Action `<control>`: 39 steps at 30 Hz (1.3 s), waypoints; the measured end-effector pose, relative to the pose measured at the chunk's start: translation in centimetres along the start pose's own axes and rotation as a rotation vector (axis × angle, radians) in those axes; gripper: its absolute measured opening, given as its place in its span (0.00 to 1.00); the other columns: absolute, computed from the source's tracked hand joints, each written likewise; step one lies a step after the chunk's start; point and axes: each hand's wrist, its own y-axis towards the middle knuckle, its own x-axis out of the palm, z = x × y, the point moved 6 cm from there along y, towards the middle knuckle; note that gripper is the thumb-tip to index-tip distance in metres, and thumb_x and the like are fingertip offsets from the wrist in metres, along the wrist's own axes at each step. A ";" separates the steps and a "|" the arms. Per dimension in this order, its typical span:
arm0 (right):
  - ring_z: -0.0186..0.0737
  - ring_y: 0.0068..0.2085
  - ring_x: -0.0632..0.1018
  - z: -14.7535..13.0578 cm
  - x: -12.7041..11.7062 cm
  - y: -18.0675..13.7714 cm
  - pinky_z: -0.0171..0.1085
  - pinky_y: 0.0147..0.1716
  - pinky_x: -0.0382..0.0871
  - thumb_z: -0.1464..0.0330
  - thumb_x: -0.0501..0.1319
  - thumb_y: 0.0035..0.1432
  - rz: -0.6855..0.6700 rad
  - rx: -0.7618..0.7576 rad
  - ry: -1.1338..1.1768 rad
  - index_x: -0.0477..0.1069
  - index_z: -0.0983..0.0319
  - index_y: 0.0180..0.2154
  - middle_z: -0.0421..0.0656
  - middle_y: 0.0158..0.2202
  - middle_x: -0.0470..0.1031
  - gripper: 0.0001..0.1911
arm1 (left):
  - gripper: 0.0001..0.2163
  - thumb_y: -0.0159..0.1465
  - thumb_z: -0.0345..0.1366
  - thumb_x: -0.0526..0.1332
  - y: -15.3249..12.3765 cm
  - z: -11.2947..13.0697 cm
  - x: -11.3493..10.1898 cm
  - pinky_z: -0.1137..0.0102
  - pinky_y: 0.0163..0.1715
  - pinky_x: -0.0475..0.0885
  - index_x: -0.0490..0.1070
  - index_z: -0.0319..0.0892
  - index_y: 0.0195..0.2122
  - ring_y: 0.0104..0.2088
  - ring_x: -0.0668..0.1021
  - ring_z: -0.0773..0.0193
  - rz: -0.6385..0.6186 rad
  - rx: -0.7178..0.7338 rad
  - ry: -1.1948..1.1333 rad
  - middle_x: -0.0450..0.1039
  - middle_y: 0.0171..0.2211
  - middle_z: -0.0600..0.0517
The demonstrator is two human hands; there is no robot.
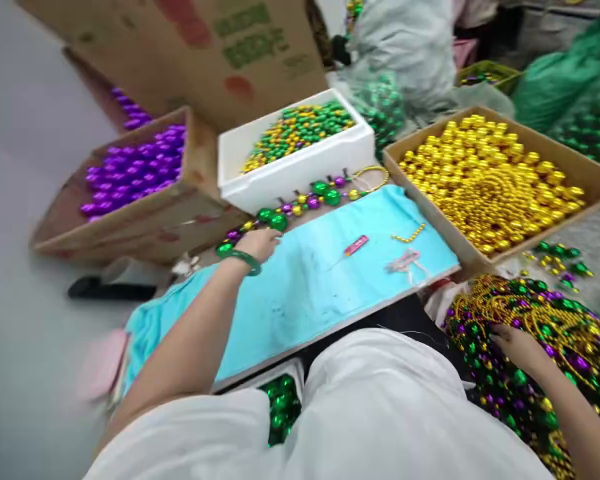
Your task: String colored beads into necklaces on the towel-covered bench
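My left hand [260, 245], with a green bangle [247, 260] at its wrist, is at the far edge of the blue cloth [290, 287]. Its fingers are curled at a strand of large green, purple and gold beads [313, 201], close to a big green bead; the exact contact is hard to see. That strand lies along the white foam box and ends in a gold bead loop [375, 179]. To the right, my right hand [515, 343] reaches into a heap of mixed bead necklaces [545, 313], its fingertips hidden among them.
On the cloth lie a red-handled pointed tool [356, 245], pinkish-handled pliers or snips [404, 261] and a short gold bead chain [410, 237]. Around it stand a carton of purple beads [135, 173], the white foam box [300, 163] and a carton of gold beads [485, 180]. Green beads [281, 403] show below.
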 end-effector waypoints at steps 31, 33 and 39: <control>0.42 0.43 0.73 -59.0 -3.8 9.0 0.42 0.43 0.67 0.70 0.57 0.57 0.054 -1.386 -0.019 0.73 0.62 0.31 0.46 0.38 0.75 0.07 | 0.14 0.66 0.38 0.51 -16.0 -13.1 9.3 0.64 0.49 0.70 0.75 0.41 0.40 0.44 0.76 0.59 0.196 -0.373 -0.441 0.77 0.40 0.47; 0.39 0.40 0.74 -57.6 -6.3 9.3 0.39 0.38 0.70 0.68 0.60 0.55 0.031 -1.248 0.363 0.71 0.62 0.30 0.43 0.37 0.75 0.04 | 0.14 0.67 0.37 0.51 -14.4 -11.2 9.2 0.64 0.49 0.70 0.75 0.41 0.41 0.43 0.76 0.59 0.192 -0.294 -0.445 0.76 0.40 0.47; 0.30 0.27 0.75 -53.1 -16.2 5.7 0.28 0.15 0.59 0.63 0.64 0.53 0.073 -0.962 1.045 0.66 0.59 0.30 0.37 0.30 0.75 0.10 | 0.12 0.67 0.35 0.52 -8.7 -0.2 9.8 0.64 0.48 0.69 0.75 0.39 0.42 0.42 0.73 0.59 0.073 0.084 -0.455 0.75 0.39 0.47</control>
